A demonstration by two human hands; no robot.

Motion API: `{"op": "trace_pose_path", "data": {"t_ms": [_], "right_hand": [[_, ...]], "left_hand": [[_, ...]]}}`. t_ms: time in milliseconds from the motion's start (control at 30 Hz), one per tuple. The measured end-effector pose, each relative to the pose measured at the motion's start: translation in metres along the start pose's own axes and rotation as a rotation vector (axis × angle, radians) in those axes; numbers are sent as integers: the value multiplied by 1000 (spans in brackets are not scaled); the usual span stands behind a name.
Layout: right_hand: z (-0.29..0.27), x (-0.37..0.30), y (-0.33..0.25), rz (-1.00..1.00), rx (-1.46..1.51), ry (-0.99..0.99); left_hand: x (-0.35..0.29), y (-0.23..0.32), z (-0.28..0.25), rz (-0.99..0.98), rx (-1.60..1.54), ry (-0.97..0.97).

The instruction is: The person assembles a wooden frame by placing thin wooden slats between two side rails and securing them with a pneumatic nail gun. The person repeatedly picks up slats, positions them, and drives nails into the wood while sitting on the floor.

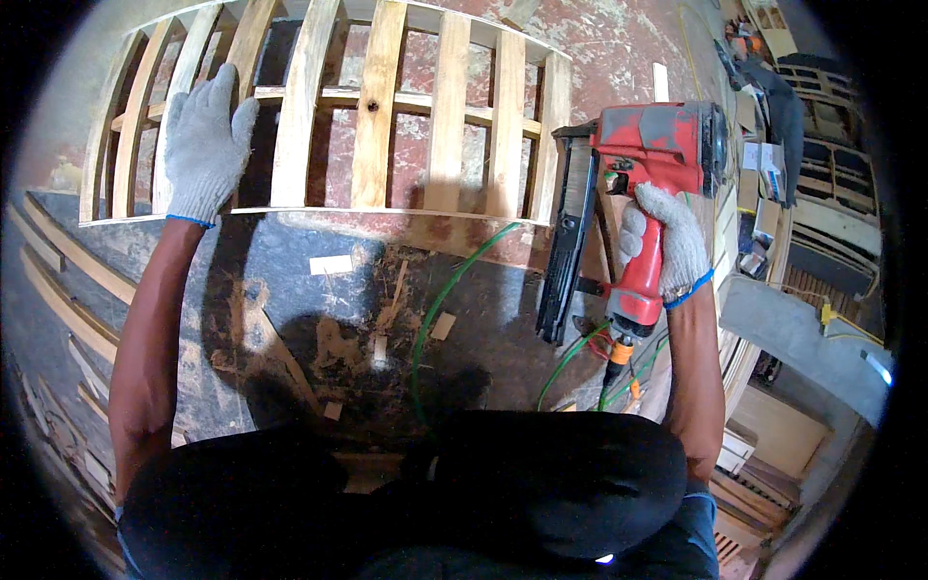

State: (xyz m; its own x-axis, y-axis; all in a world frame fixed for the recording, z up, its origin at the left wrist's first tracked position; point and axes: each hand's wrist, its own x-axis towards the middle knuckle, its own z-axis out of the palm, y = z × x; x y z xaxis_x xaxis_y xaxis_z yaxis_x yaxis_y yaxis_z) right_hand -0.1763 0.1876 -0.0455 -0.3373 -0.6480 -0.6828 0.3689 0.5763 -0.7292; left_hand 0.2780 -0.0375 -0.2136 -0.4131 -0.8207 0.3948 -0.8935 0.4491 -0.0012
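A slatted wooden pallet (pixel 372 106) lies across the upper left, with gaps between its pale boards. My left hand (pixel 205 145), in a grey knit glove with a blue cuff, lies flat over the boards near its left end, fingers stretched out. In my right hand (pixel 681 246), gloved the same way, is the handle of a red and grey nail gun (pixel 652 145), held off the floor just right of the pallet. The gun's long black magazine (pixel 565 242) points down toward me. An orange and black hose fitting (pixel 617 358) joins the base of its handle.
A green air hose (pixel 440 300) curves over the dark, worn floor between me and the pallet. Wood offcuts (pixel 332 265) are scattered there. Long timber strips (pixel 77 256) lie at the left. Stacked wood, boxes (pixel 764 159) and a grey ledge (pixel 773 309) line the right.
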Motion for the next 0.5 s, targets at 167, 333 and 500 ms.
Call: {"op": "trace_pose_path", "data": {"t_ms": [167,333,500], "right_hand": [[20,-4,0,12,-50,93],[40,-8,0,-33,-199,144],[57,-11,-2,-66,-171,103]], "left_hand": [[1,0,-2,-6,-25,-20],[4,4,-9,-10,-72,-12],[6,7,-19,-62,-103,-104]]}}
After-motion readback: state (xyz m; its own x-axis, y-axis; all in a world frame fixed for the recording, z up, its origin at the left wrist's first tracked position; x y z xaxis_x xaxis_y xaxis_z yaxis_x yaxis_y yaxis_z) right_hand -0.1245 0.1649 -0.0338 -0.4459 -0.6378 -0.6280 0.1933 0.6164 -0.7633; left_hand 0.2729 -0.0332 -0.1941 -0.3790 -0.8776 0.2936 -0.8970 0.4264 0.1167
